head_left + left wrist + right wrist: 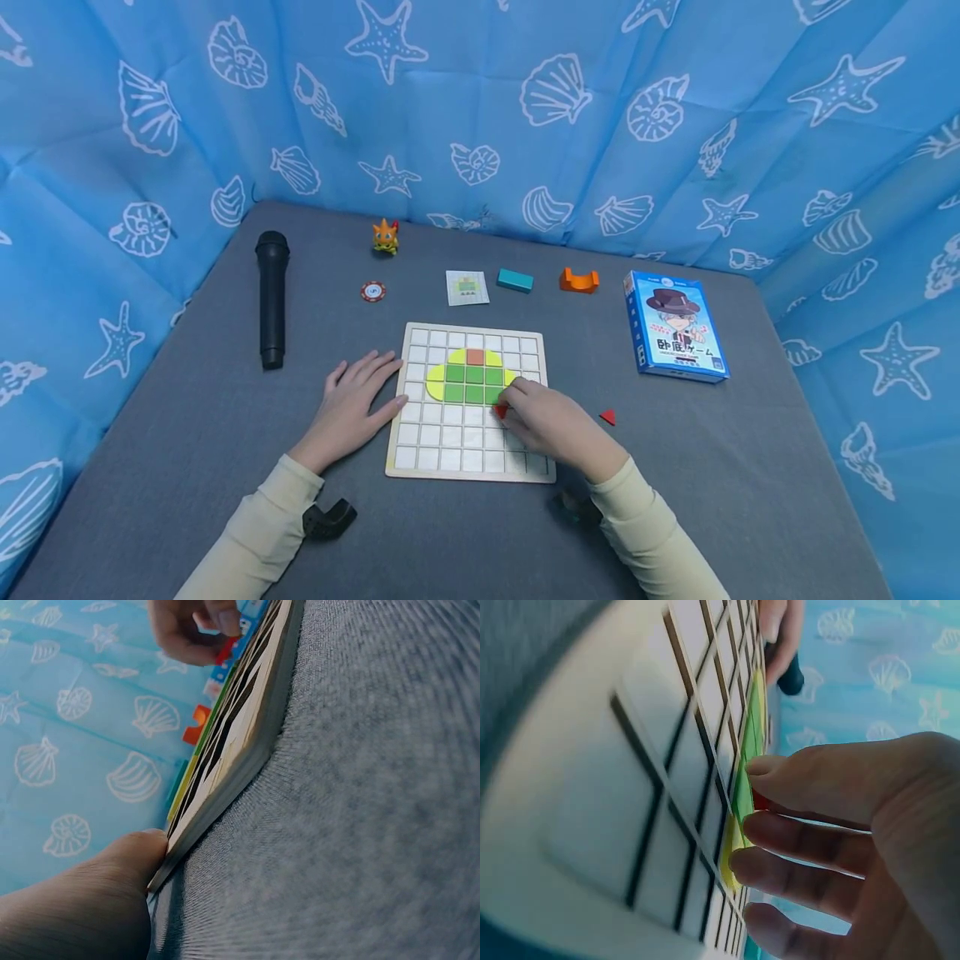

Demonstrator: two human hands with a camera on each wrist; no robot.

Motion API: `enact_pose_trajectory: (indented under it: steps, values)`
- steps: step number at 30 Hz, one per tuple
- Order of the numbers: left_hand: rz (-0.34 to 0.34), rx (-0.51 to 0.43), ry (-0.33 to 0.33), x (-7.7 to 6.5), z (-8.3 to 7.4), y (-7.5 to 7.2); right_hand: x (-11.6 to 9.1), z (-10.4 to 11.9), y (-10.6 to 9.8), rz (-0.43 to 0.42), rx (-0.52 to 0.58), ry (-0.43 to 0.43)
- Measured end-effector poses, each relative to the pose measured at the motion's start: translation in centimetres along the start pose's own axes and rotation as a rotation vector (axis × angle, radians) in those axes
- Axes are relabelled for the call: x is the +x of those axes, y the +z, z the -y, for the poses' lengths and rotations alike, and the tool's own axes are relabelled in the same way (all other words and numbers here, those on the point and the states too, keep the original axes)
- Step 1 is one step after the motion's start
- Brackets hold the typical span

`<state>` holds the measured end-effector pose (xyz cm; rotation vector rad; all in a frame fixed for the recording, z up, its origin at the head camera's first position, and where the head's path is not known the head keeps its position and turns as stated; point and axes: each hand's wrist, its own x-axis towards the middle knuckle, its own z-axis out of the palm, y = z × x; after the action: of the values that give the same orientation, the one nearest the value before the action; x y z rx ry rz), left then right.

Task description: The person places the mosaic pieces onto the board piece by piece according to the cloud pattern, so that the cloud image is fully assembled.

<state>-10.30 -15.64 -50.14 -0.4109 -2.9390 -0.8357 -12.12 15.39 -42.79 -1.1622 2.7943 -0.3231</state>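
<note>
A square wooden board (450, 437) with a grid of white cells lies on the table. On it are several green squares (474, 374), rounded yellow pieces (435, 384) and an orange-red square (475, 357). My left hand (351, 410) lies spread flat beside the board, its thumb and fingertips touching the left edge. With thumb and forefinger, my right hand (551, 423) pinches a small red piece (500, 411) over the board, just below the green squares. Most of that piece is hidden by the fingers. A red triangle (608, 417) lies right of the board.
Behind the board lie a pattern card (467, 288), a teal block (515, 280), an orange notched block (579, 281), a poker chip (372, 291) and a small figurine (386, 238). A black microphone (272, 300) is at left, a blue game box (677, 325) at right.
</note>
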Motion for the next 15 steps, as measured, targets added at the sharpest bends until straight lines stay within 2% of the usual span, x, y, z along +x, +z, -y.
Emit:
enact_pose_trajectory:
  steps: [8,15]
  values:
    - [-0.01,0.009,0.007,0.05,-0.1,0.0,-0.01,0.22,0.71,-0.002,0.018,-0.06]
    - [-0.018,0.002,0.011,0.03,-0.12,-0.1,-0.06,-0.17,0.99,-0.016,0.049,-0.03]
